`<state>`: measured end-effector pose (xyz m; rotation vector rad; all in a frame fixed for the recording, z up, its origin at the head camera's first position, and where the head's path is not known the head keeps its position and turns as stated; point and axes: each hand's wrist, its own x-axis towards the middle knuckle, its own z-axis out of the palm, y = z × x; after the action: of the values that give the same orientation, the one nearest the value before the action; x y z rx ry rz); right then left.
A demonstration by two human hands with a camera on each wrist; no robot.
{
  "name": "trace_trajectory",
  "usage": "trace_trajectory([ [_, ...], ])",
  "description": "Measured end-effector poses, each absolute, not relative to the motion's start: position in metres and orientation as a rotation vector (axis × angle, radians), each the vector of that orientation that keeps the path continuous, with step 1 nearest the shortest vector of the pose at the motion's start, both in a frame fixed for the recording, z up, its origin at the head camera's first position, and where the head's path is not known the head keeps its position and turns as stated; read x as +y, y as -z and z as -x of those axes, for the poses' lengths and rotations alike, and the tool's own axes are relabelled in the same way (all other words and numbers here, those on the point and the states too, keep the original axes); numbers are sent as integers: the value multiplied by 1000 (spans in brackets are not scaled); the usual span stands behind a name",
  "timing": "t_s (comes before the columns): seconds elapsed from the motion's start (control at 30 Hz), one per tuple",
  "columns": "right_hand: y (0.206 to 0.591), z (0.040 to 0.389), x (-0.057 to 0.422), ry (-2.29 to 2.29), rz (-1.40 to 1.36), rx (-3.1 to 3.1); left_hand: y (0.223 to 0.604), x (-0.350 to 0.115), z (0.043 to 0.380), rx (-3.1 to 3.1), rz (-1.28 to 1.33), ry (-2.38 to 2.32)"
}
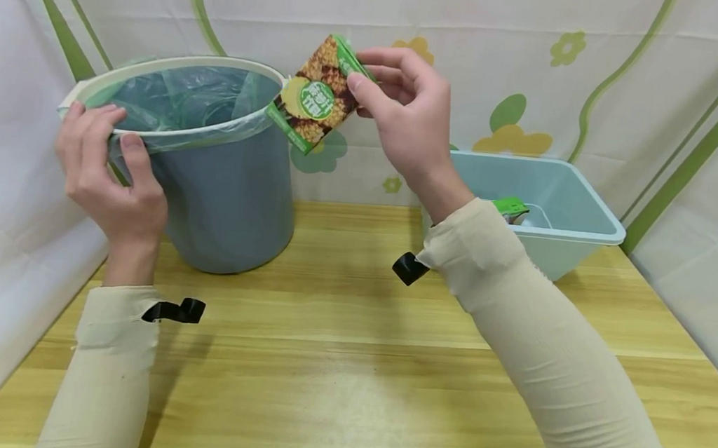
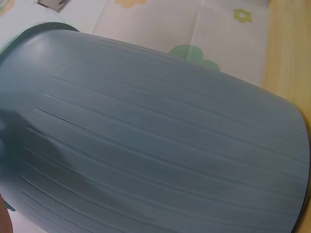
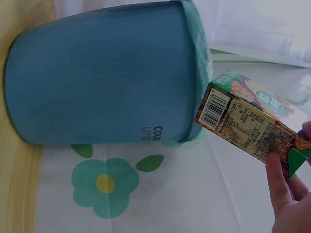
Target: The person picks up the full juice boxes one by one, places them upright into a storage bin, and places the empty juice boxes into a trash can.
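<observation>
My right hand (image 1: 409,108) pinches a small green and brown snack carton (image 1: 318,94) by its upper end, thumb on the printed face. The carton hangs tilted at the right rim of a blue-grey trash can (image 1: 234,200). In the right wrist view the carton (image 3: 248,121) shows its barcode side, and one corner overlaps the can's lined edge. My left hand (image 1: 113,169) grips the can's near left rim, thumb outside and fingers over the edge. A thin green bag (image 1: 172,100) lines the can. The left wrist view shows mostly the can's ribbed side (image 2: 160,131).
A light blue plastic bin (image 1: 586,236) stands at the right, partly behind my right forearm, with a green package (image 1: 512,208) inside. Both containers stand on a wood-grain table (image 1: 323,362). A white curtain (image 1: 376,7) with flowers hangs behind.
</observation>
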<state>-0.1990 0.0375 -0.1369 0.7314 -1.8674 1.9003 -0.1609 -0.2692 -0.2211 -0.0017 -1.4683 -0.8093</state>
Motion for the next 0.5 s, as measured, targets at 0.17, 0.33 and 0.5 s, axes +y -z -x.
trace_trajectory([
  [0.17, 133, 202, 35, -1936, -749, -1858, 236, -262, 164, -1461, -21, 819],
  [0.33, 126, 199, 22, -1984, -754, -1822, 234, -260, 162, -1460, -18, 824],
  [0.5, 122, 197, 4, -2045, -735, -1813, 235, -261, 164, -1462, -23, 825],
])
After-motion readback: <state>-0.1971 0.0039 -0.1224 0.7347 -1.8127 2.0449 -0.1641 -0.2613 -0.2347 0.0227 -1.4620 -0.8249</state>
